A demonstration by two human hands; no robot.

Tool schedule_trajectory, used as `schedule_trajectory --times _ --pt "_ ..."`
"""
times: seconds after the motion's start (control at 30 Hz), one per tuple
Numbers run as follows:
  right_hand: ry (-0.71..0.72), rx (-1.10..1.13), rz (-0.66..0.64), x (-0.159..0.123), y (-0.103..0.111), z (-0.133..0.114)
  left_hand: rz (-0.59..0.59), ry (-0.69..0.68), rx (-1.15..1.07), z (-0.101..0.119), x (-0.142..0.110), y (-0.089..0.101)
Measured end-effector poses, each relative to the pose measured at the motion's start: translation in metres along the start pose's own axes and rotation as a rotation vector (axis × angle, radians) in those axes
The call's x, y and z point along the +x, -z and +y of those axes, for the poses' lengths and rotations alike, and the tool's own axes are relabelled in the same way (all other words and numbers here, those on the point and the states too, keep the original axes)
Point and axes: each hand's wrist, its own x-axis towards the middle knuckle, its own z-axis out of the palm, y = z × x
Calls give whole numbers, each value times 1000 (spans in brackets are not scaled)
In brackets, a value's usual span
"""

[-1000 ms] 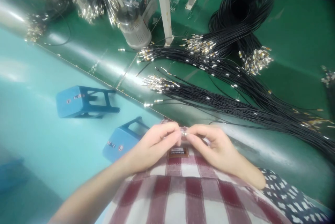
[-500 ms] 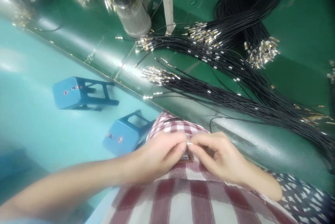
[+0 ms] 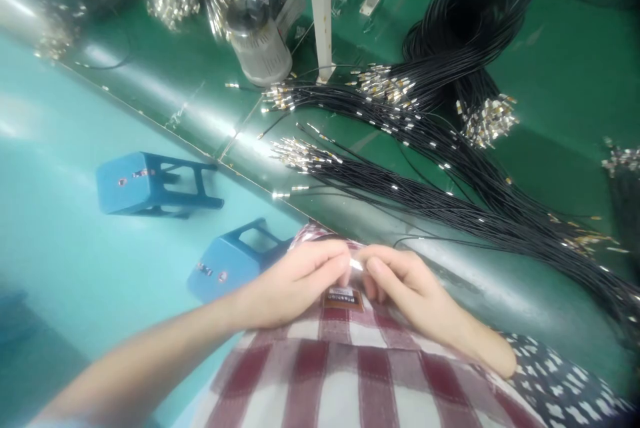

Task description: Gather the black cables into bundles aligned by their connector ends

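My left hand (image 3: 295,281) and my right hand (image 3: 400,281) meet fingertip to fingertip just above my red-and-white checked shirt (image 3: 360,361), at the near edge of the green table (image 3: 550,48). Both pinch a small silver metal connector (image 3: 356,264) between thumb and fingers. A thin black cable (image 3: 450,239) runs from my right hand out to the right along the table edge. Beyond my hands lies a big spread of black cables with metal end connectors (image 3: 425,175).
A coil of black cables (image 3: 460,21) lies at the back. A grey cylindrical device (image 3: 260,41) and white posts (image 3: 320,8) stand at the far left of the table. Two blue stools (image 3: 145,181) (image 3: 230,265) stand on the teal floor, left.
My hands stay together on the connector; they dipped toward my shirt half a second ago and have come back up to the table edge. The view shifted slightly.
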Motion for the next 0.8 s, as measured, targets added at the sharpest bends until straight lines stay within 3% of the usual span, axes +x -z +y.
schedule_trajectory --times 0.13,0.23,0.3,0.37,0.4,0.5,0.6,0.7,0.8 --pt "22 -246 22 3 14 11 139 18 -28 -16 -5 11" --pt "28 -249 91 15 11 19 307 -63 -291 -40 5 8" --pt "6 -179 91 27 2 24 269 -136 -500 -55 21 -3" --pt "-13 -150 21 36 -4 34 191 -97 -622 -66 38 -15" --pt "-25 -156 -24 39 -4 42 211 -65 -681 -71 45 -20" --pt "-113 -194 -119 37 16 78 471 1 -994 -89 51 -18" --pt "-254 -342 -69 45 43 112 740 33 -1377 -111 39 -5" --pt "-122 -625 20 87 39 124 803 78 -1576 -128 27 1" --pt "-13 -767 70 147 4 121 717 96 -1627 -134 30 -3"
